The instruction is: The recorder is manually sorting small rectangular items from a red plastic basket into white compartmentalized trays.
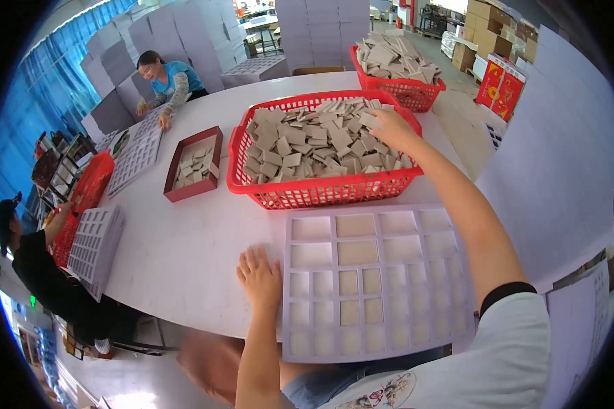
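My right hand (394, 129) reaches over the right side of a red plastic basket (334, 192), heaped with flat grey-beige pieces (314, 140). Its fingers are bent around a square grey piece (368, 120) at the top of the heap. Flat on the white table, my left hand (260, 276) rests with fingers spread, just beside a pale lilac compartment tray (333, 235). Several compartments in the tray's left middle look darker and outlined, as if pieces lie in them; the others look paler.
Left of the basket stands a dark red box (192, 191) with a few pieces. Another full red basket (416, 95) is behind, at right. Two people (174, 78) (31, 266) work along the table's left side, near stacked trays (97, 242). A pale panel (552, 163) stands at right.
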`<state>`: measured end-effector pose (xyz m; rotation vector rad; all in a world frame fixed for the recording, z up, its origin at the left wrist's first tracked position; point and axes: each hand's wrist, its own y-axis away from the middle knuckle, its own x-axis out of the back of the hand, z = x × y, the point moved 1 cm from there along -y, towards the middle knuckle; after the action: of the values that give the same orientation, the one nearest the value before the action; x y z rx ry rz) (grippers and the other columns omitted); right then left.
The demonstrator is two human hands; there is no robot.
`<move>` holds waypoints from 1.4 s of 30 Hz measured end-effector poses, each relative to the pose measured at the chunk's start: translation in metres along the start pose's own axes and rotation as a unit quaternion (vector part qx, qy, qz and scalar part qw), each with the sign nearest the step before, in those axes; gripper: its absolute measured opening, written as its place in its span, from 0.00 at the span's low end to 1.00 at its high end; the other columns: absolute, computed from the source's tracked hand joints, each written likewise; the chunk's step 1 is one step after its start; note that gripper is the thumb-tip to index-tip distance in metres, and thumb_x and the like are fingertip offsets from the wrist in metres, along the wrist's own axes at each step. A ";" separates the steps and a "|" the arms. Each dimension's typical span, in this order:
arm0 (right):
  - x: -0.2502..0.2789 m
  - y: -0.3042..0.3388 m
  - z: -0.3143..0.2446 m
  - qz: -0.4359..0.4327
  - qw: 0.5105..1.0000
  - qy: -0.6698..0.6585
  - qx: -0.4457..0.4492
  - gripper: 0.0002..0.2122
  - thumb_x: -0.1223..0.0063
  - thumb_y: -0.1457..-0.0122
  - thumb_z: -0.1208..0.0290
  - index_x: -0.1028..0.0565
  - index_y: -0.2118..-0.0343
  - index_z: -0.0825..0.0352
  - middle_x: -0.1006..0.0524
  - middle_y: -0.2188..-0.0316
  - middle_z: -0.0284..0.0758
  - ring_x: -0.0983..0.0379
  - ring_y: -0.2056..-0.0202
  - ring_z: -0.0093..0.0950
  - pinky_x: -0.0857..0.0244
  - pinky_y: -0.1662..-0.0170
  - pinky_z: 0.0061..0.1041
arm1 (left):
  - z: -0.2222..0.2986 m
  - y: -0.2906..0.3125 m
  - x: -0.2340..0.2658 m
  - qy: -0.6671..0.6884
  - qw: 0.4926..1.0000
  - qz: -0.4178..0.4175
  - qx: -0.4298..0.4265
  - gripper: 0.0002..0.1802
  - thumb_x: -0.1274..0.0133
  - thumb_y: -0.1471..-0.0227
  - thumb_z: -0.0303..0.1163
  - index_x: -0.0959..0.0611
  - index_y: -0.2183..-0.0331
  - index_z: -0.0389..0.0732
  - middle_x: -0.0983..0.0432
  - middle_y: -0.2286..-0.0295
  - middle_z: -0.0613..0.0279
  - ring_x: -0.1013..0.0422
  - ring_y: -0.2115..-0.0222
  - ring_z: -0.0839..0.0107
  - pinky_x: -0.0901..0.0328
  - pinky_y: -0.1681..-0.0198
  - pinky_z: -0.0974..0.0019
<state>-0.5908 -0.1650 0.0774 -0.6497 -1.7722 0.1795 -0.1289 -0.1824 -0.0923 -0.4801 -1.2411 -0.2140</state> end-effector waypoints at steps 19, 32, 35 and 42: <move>-0.052 -0.134 -0.020 -0.086 0.990 0.096 0.060 0.22 0.55 0.44 0.79 0.30 0.45 0.53 0.29 0.53 0.45 0.29 0.52 0.44 0.36 0.49 0.38 | 0.002 -0.002 0.021 0.022 1.000 0.006 0.010 0.32 0.52 0.45 0.47 0.33 0.42 0.42 0.43 0.41 0.49 0.51 0.38 0.49 0.57 0.37 0.45; 0.081 0.039 -0.112 -0.029 0.886 -0.463 0.005 0.26 0.44 0.46 0.78 0.35 0.42 0.66 0.24 0.63 0.31 0.26 0.64 0.19 0.28 0.65 0.21 | -0.008 0.007 0.003 -0.013 0.997 0.073 -0.015 0.31 0.52 0.46 0.48 0.29 0.44 0.44 0.39 0.42 0.50 0.48 0.39 0.50 0.53 0.39 0.45; 0.088 0.086 -0.125 -0.057 0.849 -0.523 -0.051 0.23 0.46 0.44 0.80 0.34 0.44 0.66 0.24 0.62 0.32 0.26 0.62 0.21 0.27 0.64 0.23 | -0.007 0.003 0.004 0.021 0.997 0.069 -0.026 0.31 0.49 0.47 0.47 0.28 0.45 0.43 0.39 0.42 0.50 0.48 0.39 0.51 0.54 0.38 0.46; 0.008 0.211 -0.136 -0.043 0.945 -0.313 0.083 0.20 0.45 0.46 0.77 0.30 0.48 0.63 0.26 0.57 0.37 0.28 0.56 0.36 0.31 0.53 0.34 | -0.032 0.000 0.020 0.396 0.912 0.031 0.100 0.20 0.47 0.45 0.33 0.23 0.50 0.39 0.26 0.52 0.53 0.30 0.51 0.59 0.37 0.49 0.62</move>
<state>-0.3954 -0.0134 0.0330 -0.4099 -2.3562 0.5147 -0.0950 -0.1949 -0.0817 -0.2096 -0.4406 -0.1957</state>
